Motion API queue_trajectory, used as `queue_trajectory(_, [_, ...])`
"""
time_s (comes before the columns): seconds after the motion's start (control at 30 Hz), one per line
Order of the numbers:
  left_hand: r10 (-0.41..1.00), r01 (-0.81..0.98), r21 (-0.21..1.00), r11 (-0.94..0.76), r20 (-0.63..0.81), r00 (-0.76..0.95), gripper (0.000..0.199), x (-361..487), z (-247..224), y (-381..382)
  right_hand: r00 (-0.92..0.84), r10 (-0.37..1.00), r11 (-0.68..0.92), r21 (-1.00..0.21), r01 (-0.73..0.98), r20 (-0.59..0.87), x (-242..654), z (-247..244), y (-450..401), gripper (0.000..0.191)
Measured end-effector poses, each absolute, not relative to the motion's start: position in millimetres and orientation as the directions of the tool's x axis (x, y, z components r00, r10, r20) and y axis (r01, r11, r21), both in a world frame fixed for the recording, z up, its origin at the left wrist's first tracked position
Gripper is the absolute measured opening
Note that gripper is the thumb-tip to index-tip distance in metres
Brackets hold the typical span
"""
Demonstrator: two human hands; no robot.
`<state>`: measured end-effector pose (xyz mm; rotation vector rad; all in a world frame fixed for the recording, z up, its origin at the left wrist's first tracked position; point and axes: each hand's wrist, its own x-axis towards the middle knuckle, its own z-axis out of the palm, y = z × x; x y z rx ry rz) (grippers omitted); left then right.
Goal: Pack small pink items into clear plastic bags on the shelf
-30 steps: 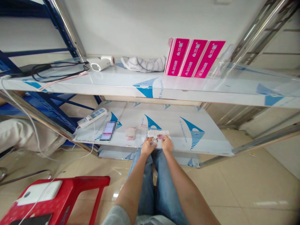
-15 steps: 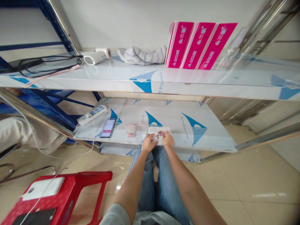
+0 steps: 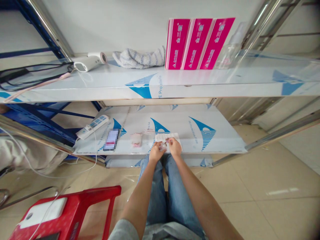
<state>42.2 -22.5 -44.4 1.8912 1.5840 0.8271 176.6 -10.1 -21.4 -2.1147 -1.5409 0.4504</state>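
Observation:
My left hand (image 3: 156,152) rests at the front edge of the lower shelf, fingers closed around something too small to make out. Close beside it, my right hand (image 3: 175,147) pinches a small pinkish piece (image 3: 168,140) between thumb and fingertips. A tiny brownish bit shows between the two hands; its kind is unclear. Under and behind the fingers lies a white sheet (image 3: 175,135) with faint marks. To the left of my hands is a small clear plastic bag (image 3: 136,140) with pink contents.
A phone (image 3: 111,139) and a white power strip (image 3: 93,126) lie on the shelf's left. Above, the upper shelf (image 3: 105,83) carries a hair dryer (image 3: 87,62), a towel (image 3: 140,58), a magenta box (image 3: 197,43) and a spray bottle (image 3: 228,50). A red stool (image 3: 82,196) stands lower left.
My right hand has shifted slightly up and left, its fingertips now raised with the pinkish piece. My left hand stays nearly in place. The whole view has turned a little.

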Motion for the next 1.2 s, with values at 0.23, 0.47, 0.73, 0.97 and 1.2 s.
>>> queue_trajectory(0.23, [0.981, 0.650, 0.736, -0.190, 0.127, 0.143, 0.051, 42, -45, -21, 0.117, 0.989, -0.029, -0.654, 0.756, 0.092, 170, -21, -23, 0.022])
queue_trajectory(0.47, [0.984, 0.657, 0.733, -0.177, 0.124, 0.127, 0.050, 42, -45, -21, 0.163, 0.984, -0.075, -0.643, 0.762, 0.078, 167, -18, -23, 0.021])
queue_trajectory(0.73, [0.988, 0.668, 0.731, -0.136, 0.151, 0.035, 0.050, 42, -43, -21, 0.276, 0.960, -0.265, -0.497, 0.827, -0.052, 169, -19, -22, 0.020])
queue_trajectory(0.97, [0.984, 0.669, 0.728, -0.154, 0.174, 0.037, 0.048, 42, -44, -21, 0.262, 0.960, -0.278, -0.441, 0.853, -0.099, 168, -22, -19, 0.020])
queue_trajectory(1.2, [0.985, 0.676, 0.723, -0.145, 0.167, 0.033, 0.048, 42, -44, -22, 0.253, 0.960, -0.281, -0.407, 0.869, -0.124, 166, -21, -17, 0.021])
